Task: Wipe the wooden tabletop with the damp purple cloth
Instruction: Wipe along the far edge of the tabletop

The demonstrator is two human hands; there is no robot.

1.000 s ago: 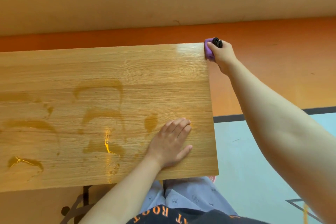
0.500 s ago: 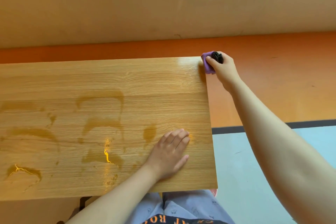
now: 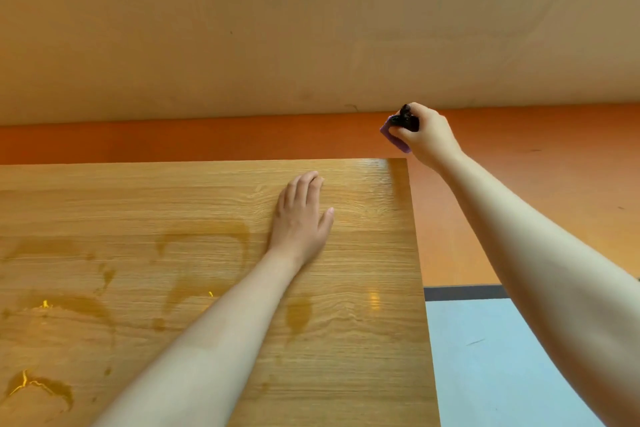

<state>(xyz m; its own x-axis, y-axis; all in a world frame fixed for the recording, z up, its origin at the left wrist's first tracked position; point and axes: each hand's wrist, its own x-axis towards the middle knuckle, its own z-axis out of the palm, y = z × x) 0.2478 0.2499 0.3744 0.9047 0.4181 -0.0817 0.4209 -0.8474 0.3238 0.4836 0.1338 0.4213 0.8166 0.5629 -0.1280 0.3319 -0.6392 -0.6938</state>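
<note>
At upper right of the frame, the right hand (image 3: 427, 135) grips the bunched purple cloth (image 3: 393, 136) beyond the table (image 3: 363, 340) corner; the left hand (image 3: 301, 218) lies flat, open. Wet streaks at lower left probably need wiping next.

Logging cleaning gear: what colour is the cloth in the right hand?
Purple; the cloth shows in the head view.

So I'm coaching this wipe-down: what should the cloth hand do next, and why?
Probably bring the right hand and its purple cloth back down onto the tabletop and sweep left. The cloth sits beyond the far right corner, off the wood, while wet streaks remain left of the flat left hand.
</note>
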